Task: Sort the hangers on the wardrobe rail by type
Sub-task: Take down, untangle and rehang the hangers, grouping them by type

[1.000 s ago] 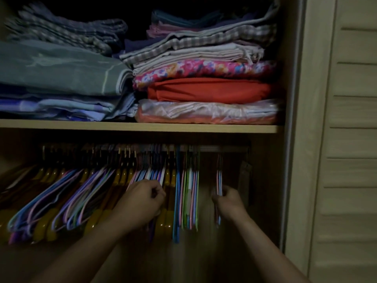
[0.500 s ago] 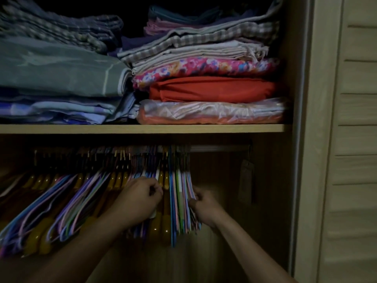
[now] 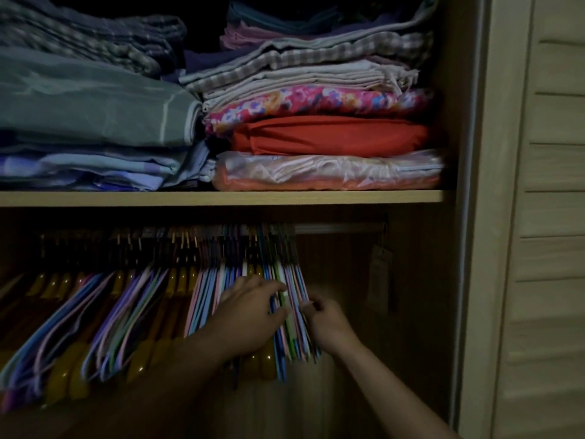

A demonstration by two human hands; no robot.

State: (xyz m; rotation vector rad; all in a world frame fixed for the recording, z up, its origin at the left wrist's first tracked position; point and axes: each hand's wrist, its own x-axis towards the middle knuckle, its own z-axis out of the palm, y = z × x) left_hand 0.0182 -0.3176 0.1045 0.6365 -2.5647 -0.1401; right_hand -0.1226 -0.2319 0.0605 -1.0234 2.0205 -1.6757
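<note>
- Head view: thin coloured hangers hang bunched on the wardrobe rail, below the shelf.
- Left hand curls its fingers into this bunch; right hand pinches its right edge.
- Yellow hangers fan left of the bunch.
- Folded fabrics sit stacked above the rail.

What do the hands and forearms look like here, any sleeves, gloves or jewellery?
Both are bare: the left hand and right hand wear no gloves, and no sleeve shows on either forearm up to the frame edge. No watch, ring or bracelet can be made out, though the wardrobe light is dim and the hands slightly blurred.
</note>
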